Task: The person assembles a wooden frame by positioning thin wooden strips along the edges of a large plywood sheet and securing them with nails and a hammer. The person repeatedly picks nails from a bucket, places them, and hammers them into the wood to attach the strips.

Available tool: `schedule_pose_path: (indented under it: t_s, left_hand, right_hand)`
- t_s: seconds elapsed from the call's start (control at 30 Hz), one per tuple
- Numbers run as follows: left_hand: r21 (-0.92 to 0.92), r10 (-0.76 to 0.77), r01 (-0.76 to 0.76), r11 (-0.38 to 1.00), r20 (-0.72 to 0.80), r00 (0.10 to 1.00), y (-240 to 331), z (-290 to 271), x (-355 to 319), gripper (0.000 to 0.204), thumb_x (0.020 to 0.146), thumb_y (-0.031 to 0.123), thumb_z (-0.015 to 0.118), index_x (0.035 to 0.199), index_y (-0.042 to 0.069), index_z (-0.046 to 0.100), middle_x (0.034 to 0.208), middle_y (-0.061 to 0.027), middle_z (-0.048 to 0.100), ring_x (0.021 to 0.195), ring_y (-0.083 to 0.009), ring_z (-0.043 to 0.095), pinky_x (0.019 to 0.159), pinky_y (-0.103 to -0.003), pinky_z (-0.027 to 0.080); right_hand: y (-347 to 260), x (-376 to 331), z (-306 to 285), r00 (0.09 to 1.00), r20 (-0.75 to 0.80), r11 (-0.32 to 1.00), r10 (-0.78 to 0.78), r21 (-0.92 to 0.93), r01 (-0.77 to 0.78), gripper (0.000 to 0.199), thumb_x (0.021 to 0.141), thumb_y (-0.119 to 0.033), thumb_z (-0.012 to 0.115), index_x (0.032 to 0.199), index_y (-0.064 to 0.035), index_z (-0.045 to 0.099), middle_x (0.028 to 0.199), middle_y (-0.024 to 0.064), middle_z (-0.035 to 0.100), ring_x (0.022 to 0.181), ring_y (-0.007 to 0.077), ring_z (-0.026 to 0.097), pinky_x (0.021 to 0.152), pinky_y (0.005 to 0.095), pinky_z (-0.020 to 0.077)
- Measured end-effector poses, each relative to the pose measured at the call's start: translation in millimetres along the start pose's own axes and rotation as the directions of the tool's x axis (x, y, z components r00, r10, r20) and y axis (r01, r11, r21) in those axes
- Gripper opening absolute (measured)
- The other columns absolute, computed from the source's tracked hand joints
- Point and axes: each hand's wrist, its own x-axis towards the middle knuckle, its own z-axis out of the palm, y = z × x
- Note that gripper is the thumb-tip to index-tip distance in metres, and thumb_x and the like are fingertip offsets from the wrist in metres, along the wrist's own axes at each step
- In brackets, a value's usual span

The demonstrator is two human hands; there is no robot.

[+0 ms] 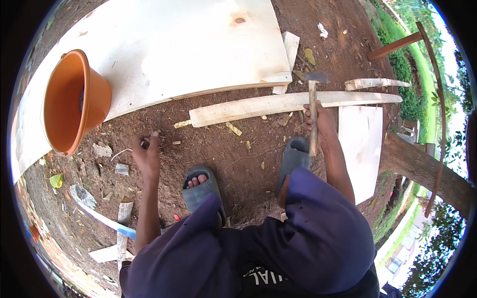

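In my right hand (324, 123) is a hammer (312, 92), gripped around its wooden handle with the dark metal head pointing away from me. The hammer hangs over a long pale wooden beam (268, 105) lying on the ground; whether they touch I cannot tell. My left hand (147, 151) is raised over the soil with its fingers curled and thumb up. Something small and dark shows between those fingers, too small to name. An orange bucket (99, 97) stands just beyond the left hand, on the edge of a large pale wooden board (198, 44).
Sandals (295, 159) are on my feet, on brown soil strewn with wood chips (233, 129). To the right lie a pale panel (360, 149), a short plank (375, 84) and a tree trunk (427, 171). A handsaw-like blade (102, 216) and wood scraps (124, 213) lie at lower left.
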Motion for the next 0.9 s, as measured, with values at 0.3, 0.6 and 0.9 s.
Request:
schedule_pose_path:
  t_s: [0.3, 0.6, 0.9]
  left_hand:
    - [0.665, 0.695, -0.691, 0.282, 0.355, 0.626, 52, 21, 96, 0.087, 0.073, 0.040, 0.087, 0.144, 0.004, 0.051, 0.094, -0.0079, 0.062, 0.089, -0.0218, 0.060, 0.078, -0.041, 0.052]
    - [0.635, 0.737, -0.690, 0.346, 0.271, 0.619, 38, 33, 103, 0.082, 0.073, 0.045, 0.086, 0.137, 0.002, 0.058, 0.099, -0.0090, 0.066, 0.093, -0.0244, 0.063, 0.082, -0.046, 0.052]
    - [0.624, 0.671, -0.679, 0.387, 0.314, 0.671, 39, 36, 102, 0.074, 0.078, 0.040, 0.084, 0.137, 0.003, 0.059, 0.099, -0.0091, 0.066, 0.095, -0.0250, 0.063, 0.084, -0.049, 0.052]
  right_hand:
    - [29, 35, -56, 0.980, 0.200, 0.780, 0.000, 0.613, -0.125, 0.038, 0.107, -0.037, 0.046, 0.118, -0.0004, 0.052, 0.079, -0.0025, 0.047, 0.058, 0.0041, 0.044, 0.045, 0.0192, 0.0373]
    - [19, 16, 16, 0.952, 0.297, 0.954, 0.073, 0.257, -0.154, 0.042, 0.110, -0.040, 0.038, 0.109, -0.0007, 0.053, 0.073, -0.0013, 0.044, 0.048, 0.0044, 0.036, 0.037, 0.0195, 0.0322]
    - [29, 18, 29, 0.986, 0.161, 0.991, 0.053, 0.115, -0.072, 0.039, 0.110, -0.037, 0.038, 0.107, -0.0013, 0.053, 0.071, -0.0021, 0.043, 0.048, 0.0041, 0.036, 0.037, 0.0214, 0.0306]
